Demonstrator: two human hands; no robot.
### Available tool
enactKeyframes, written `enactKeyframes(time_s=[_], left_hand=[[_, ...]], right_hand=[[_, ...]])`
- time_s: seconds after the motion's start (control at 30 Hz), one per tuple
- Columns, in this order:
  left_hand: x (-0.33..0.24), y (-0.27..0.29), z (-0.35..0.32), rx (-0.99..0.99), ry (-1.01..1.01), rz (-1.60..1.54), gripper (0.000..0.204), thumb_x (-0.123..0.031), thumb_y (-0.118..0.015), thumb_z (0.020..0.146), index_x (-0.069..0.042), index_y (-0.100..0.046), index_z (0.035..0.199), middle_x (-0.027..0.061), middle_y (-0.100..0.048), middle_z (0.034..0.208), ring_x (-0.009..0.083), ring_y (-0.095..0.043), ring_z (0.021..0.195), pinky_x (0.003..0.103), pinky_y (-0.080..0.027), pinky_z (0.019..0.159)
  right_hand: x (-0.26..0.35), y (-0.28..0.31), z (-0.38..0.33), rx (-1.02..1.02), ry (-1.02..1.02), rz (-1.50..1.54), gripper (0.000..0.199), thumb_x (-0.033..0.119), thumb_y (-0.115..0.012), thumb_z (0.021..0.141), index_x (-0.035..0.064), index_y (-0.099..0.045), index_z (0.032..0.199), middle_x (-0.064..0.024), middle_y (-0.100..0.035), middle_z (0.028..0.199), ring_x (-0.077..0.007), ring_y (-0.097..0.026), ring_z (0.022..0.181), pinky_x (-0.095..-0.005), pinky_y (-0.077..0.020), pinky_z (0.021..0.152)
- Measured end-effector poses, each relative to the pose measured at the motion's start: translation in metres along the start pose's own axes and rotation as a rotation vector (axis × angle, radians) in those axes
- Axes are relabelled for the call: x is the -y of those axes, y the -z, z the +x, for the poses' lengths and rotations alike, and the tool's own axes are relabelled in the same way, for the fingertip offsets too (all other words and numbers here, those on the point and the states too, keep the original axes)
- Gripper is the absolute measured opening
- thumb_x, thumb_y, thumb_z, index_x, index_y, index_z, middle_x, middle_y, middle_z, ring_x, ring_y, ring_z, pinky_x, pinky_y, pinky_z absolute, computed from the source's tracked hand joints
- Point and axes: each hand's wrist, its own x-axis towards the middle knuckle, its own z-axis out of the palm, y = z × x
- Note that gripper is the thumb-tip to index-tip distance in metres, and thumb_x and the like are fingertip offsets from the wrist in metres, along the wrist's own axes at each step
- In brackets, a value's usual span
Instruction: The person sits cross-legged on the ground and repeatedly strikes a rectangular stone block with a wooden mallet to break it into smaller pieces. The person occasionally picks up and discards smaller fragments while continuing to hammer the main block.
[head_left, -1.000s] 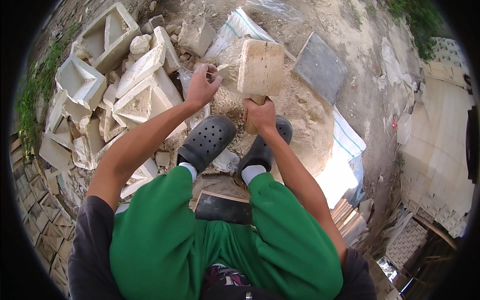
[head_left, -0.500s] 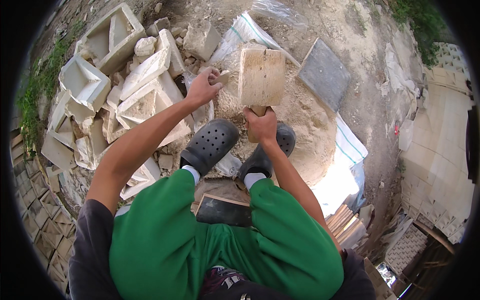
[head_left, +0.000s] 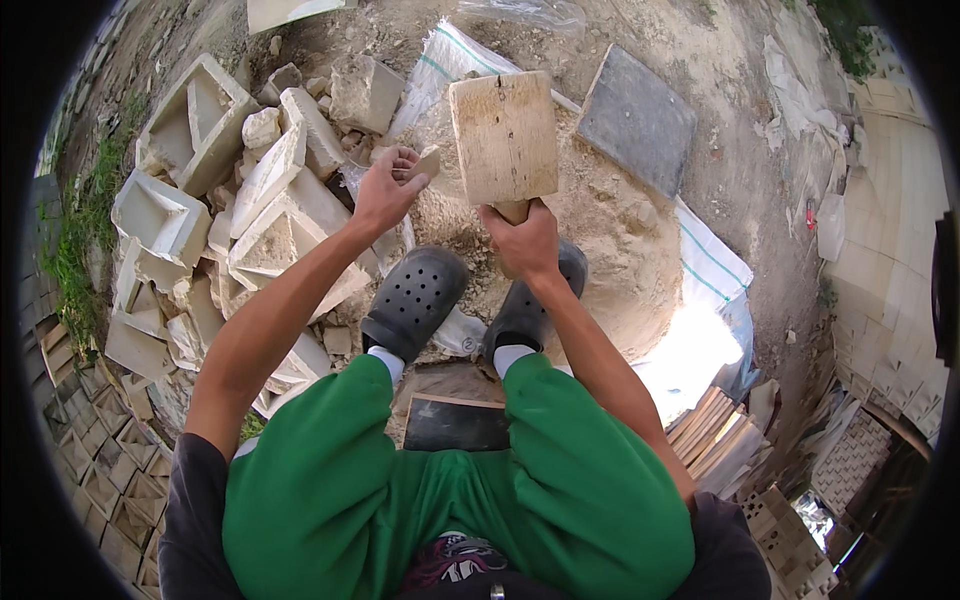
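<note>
Head view showed my right hand (head_left: 522, 240) closed around the wooden mallet (head_left: 503, 135) raised over the sand pile (head_left: 600, 260), my left hand (head_left: 383, 190) pinching a stone chip (head_left: 424, 165), with broken stone blocks (head_left: 250, 200) heaped alongside, seemingly mid-work.

Sandy ground (head_left: 620, 250) bears stone blocks (head_left: 270, 200), slab (head_left: 637, 120).

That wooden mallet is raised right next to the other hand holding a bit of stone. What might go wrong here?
1. The right hand holds the mallet up close to the left hand, which pinches a small stone piece; a stray blow might hit those fingers.
2. The feet, in soft holed clogs, sit just below; a dropped piece or chips could hurt them.
3. The stone blocks piled alongside look loose and could shift.
</note>
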Motion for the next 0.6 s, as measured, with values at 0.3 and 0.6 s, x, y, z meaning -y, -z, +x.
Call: enactKeyframes(time_s=[0.3,0.6], left_hand=[[0.006,-0.008,0.001,-0.039,-0.015,-0.005,0.034,-0.019,-0.071,0.083,-0.002,-0.058,0.109,0.013,-0.066,0.1,0.0202,-0.067,0.084,0.033,-0.054,0.077],[0.012,-0.01,0.0,-0.012,0.064,-0.083,0.038,-0.018,-0.069,0.085,-0.002,-0.054,0.117,0.0138,-0.065,0.107,0.0215,-0.068,0.084,0.034,-0.054,0.074]], right_hand=[[-0.018,-0.021,0.016,0.194,-0.3,-0.035,0.046,0.033,-0.071,0.076,-0.0122,-0.063,0.079,-0.0161,-0.066,0.064,-0.0255,-0.069,0.059,-0.0373,-0.0542,0.06],[-0.025,-0.015,-0.001,-0.025,-0.035,0.026,0.048,0.032,-0.074,0.075,-0.0077,-0.063,0.1,-0.0176,-0.07,0.076,-0.0245,-0.068,0.056,-0.036,-0.0537,0.059]])
